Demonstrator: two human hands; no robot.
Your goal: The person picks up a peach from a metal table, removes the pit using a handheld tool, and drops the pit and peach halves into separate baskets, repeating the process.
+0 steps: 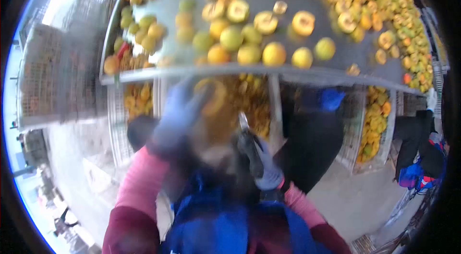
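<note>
My left hand [180, 110], in a blue-grey glove, is smeared by motion. Its fingers are around a yellow peach half [214, 98], whose outline is also blurred. My right hand [265, 170], gloved in grey-blue with dark finger areas, is closed on a small tool with a shiny metal tip [243, 120]. That tip points up and away from me; the rest of the tool is mostly hidden by the fingers. Below both hands sits a crate of brownish-yellow fruit pieces [257, 105]. Whole and halved peaches [231, 37] lie on the table above.
A metal-edged sorting table [307, 72] spans the front, heaped with peaches at the back and right. Crates of fruit [373, 126] stand beneath it. Stacked crates [62, 71] rise at the left. A co-worker's dark-clothed legs [312, 143] are close at my right, with another person beyond.
</note>
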